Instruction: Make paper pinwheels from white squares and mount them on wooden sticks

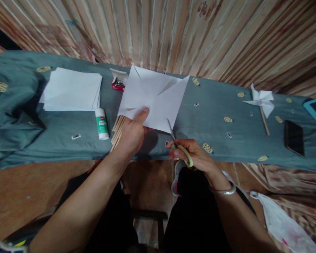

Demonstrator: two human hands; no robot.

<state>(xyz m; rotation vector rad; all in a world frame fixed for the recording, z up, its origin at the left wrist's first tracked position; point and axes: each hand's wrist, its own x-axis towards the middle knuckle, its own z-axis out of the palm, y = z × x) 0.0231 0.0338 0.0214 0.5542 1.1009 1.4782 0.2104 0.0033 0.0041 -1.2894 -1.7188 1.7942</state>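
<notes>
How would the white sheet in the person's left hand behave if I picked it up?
It would probably feel light and a bit floppy, as the white sheet looks like thin paper. Its corners may flap most, since slits run inward there. It might tear further if tugged, likely starting at those slits.

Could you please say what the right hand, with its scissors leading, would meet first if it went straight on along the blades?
The right hand would likely bring the scissors into the white sheet near its lowest corner; they overlap in view, though depth is unclear.
</notes>
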